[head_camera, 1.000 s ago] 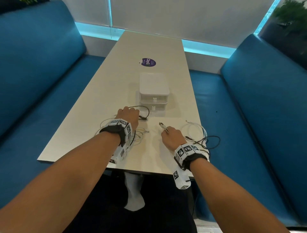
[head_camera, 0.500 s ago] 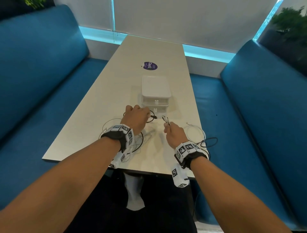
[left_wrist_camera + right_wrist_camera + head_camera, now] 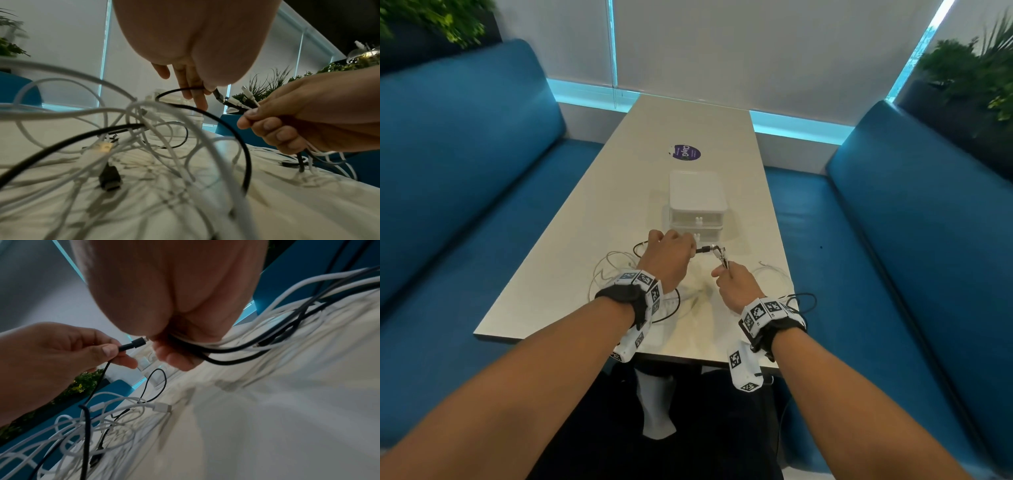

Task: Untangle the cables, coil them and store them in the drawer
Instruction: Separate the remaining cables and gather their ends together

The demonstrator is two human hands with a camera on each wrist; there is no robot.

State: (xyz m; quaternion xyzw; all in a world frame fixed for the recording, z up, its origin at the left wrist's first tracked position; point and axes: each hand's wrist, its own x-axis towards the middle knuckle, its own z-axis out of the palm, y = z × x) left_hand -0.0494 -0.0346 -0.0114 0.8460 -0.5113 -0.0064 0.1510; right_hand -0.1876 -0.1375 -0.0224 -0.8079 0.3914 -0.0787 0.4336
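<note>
A tangle of white and black cables (image 3: pixel 619 270) lies on the near end of the table. My left hand (image 3: pixel 688 246) pinches a black cable just behind its plug (image 3: pixel 704 249), seen clearly in the right wrist view as the black plug (image 3: pixel 134 343). My right hand (image 3: pixel 722 272) grips a bundle of several cable ends (image 3: pixel 722 257), white and black, whose plugs (image 3: pixel 244 99) stick up from the fist. The black plug nearly touches the bundle. A small white two-drawer unit (image 3: pixel 697 202) stands just beyond the hands, both drawers closed.
The pale table (image 3: pixel 571 236) runs between two blue benches (image 3: pixel 465 192). More loops hang over its right front edge (image 3: pixel 801 301). A purple sticker (image 3: pixel 686 152) lies beyond the drawer unit. Plants stand in both far corners.
Both hands have risen from the table and moved forward toward the drawer unit. The left hand has brought the black plug across to the bundle held by the right hand.
</note>
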